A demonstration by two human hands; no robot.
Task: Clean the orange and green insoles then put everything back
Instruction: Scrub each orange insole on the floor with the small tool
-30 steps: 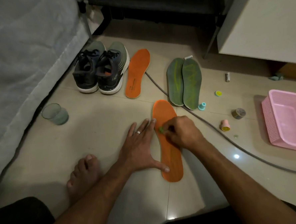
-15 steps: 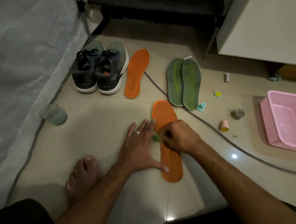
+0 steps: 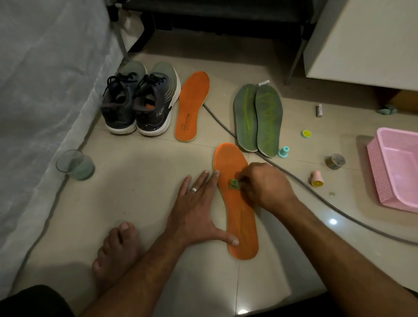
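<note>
Right hand [image 3: 266, 186] pinching a green scrap [image 3: 234, 183], having slid it rightward onto the near orange insole [image 3: 238, 220], left hand [image 3: 196, 208] still pressing flat, fingers straight, on the insole's edge

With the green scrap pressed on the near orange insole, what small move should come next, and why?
Probably rub the green scrap down toward the heel: the right hand pinches it mid-insole, the left hand pins the orange insole's edge flat.
</note>
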